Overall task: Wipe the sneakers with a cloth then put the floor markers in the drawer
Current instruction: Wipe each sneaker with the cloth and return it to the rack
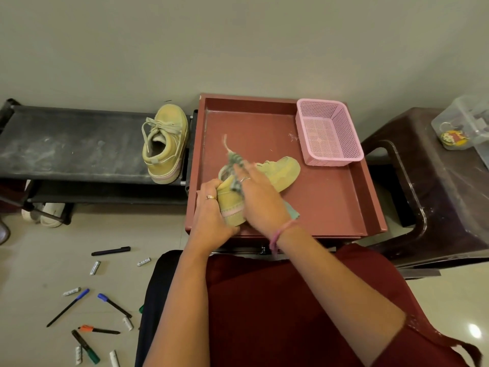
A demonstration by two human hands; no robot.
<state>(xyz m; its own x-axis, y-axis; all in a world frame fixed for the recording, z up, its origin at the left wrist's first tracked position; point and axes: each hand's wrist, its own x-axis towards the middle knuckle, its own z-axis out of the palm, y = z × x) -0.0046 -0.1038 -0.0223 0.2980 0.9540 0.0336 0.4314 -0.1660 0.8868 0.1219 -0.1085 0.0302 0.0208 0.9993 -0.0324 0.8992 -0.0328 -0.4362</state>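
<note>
Head view: the left hand [211, 215] has its grip clamped around the heel of a yellow sneaker [280, 172] lying on its side on the red tray surface [330, 207], toe pointing away from that grip. The right hand [258, 197] presses a checked cloth [234, 161] flat onto the shoe's upper, just beside the left grip. The second sneaker [165, 144] rests on the black rack [66, 144], well to the left of both hands. Floor markers [111, 251] lie scattered on the floor, below and left of the grip.

Both bare forearms reach forward, the left hand [211, 207] curled with its ringed fingers [210, 190] clamped around the sneaker's [231, 205] heel, while the right hand [258, 194], a pink band at its wrist, presses the cloth [235, 162] beneath flat, extended fingers [244, 170].
</note>
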